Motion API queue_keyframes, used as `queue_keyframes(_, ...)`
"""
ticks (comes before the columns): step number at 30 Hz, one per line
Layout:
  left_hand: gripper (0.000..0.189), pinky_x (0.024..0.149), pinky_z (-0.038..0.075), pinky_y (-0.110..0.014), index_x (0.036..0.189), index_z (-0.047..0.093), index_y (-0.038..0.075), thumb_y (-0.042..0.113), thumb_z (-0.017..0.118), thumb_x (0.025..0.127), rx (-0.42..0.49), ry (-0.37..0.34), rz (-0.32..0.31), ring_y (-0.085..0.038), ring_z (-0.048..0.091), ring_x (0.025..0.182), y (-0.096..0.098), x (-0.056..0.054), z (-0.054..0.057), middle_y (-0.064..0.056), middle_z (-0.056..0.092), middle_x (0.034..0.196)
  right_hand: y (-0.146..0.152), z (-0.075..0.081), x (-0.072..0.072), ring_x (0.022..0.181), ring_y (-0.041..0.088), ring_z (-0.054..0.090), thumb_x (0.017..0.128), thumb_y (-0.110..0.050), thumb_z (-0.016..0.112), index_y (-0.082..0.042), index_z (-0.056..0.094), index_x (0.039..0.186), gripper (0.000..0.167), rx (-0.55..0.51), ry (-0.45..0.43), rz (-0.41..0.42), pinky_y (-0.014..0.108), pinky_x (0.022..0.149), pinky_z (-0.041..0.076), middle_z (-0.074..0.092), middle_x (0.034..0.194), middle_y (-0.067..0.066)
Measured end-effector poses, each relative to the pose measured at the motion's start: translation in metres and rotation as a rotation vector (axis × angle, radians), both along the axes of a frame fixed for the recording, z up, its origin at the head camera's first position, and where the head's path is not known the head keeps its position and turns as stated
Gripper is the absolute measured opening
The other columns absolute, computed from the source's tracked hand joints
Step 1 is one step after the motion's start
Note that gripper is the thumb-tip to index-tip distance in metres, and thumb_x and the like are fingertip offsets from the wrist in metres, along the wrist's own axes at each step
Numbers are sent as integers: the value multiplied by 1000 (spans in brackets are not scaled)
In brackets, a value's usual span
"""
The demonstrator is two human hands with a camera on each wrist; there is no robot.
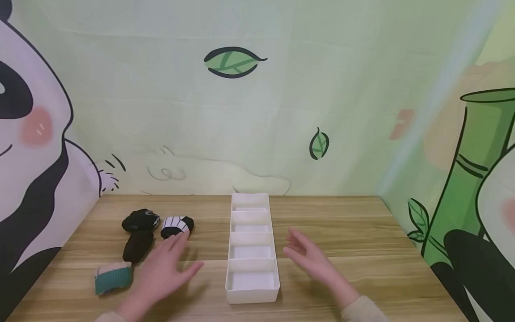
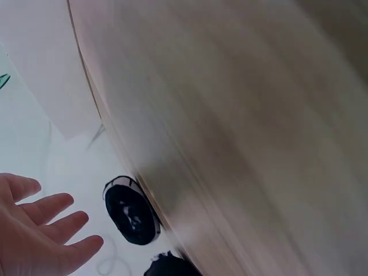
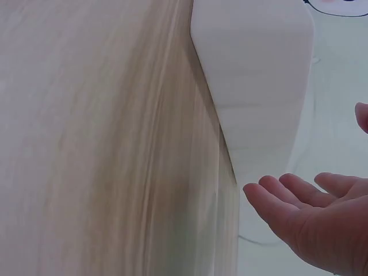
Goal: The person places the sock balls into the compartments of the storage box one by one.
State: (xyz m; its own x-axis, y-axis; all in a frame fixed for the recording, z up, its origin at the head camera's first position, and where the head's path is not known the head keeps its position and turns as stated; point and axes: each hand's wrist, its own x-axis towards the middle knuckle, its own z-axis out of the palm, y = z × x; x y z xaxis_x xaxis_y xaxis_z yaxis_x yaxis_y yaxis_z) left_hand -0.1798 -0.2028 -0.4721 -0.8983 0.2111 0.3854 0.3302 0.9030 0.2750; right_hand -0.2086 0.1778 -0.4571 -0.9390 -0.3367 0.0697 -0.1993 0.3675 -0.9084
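Observation:
My left hand [image 1: 162, 268] hovers with fingers spread over the left half of the table, holding nothing. Its fingertips overlap the lower edge of a black-and-white striped rolled sock [image 1: 175, 226] in the head view; the left wrist view shows that sock [image 2: 132, 213] beyond the fingers. To the left lie two black rolled socks, one at the back [image 1: 140, 220] and one in front of it [image 1: 138, 247]. Nearer me is a teal and pale pink rolled sock [image 1: 113, 278]. My right hand [image 1: 311, 257], relaxed and holding nothing, is right of a white divided box [image 1: 252, 297].
The box has several compartments in one row, running from front to back in the middle of the wooden table [image 1: 342, 214]. In the right wrist view its long side wall [image 3: 253, 75] stands on the tabletop. A printed cloth backdrop [image 1: 161, 112] rises behind the table.

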Motion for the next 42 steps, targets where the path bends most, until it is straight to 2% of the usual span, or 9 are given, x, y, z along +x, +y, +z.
queue_keyframes(6, 82, 96, 44, -61, 141, 51, 0, 54, 73, 83, 46, 52, 20, -45, 55, 118, -12, 2, 0, -25, 59, 131, -5, -3, -1, 129, 43, 49, 96, -23, 65, 4, 30, 151, 70, -45, -39, 8, 47, 101, 45, 44, 145, 29)
queue_keyframes(13, 83, 97, 43, -61, 142, 49, -2, 52, 74, 84, 92, 7, 49, -45, 54, 118, -27, 6, 4, -26, 58, 131, -11, -8, -3, 129, 46, 46, 96, -23, 66, 5, 31, 151, 71, -84, -76, 30, 48, 99, 47, 43, 144, 31)
queue_keyframes(18, 81, 95, 43, -62, 140, 51, -2, 49, 77, 82, 122, 21, 50, -46, 53, 117, -39, 9, 6, -28, 58, 128, -14, -10, -3, 129, 47, 46, 96, -22, 66, 6, 30, 151, 72, -105, -99, 36, 47, 97, 49, 42, 145, 32)
queue_keyframes(25, 85, 96, 41, -64, 142, 48, -3, 51, 76, 83, 134, -47, 48, -46, 48, 122, -59, 13, 7, -27, 53, 135, -15, -13, -3, 130, 47, 45, 95, -17, 66, 5, 30, 151, 70, -141, -124, 49, 44, 94, 52, 40, 146, 32)
queue_keyframes(31, 86, 96, 39, -67, 142, 47, -5, 48, 78, 82, 149, -72, 53, -50, 47, 122, -77, 16, 6, -31, 50, 137, -17, -12, -2, 129, 48, 45, 96, -16, 65, 6, 29, 151, 69, -178, -150, 68, 45, 92, 53, 38, 146, 34)
queue_keyframes(42, 94, 92, 38, -72, 150, 37, -1, 51, 77, 82, 199, -202, 96, -53, 47, 120, -111, 24, 3, -35, 43, 141, -22, -12, -2, 124, 47, 50, 98, -16, 63, 5, 28, 152, 68, -227, -221, 57, 48, 87, 55, 36, 146, 37)
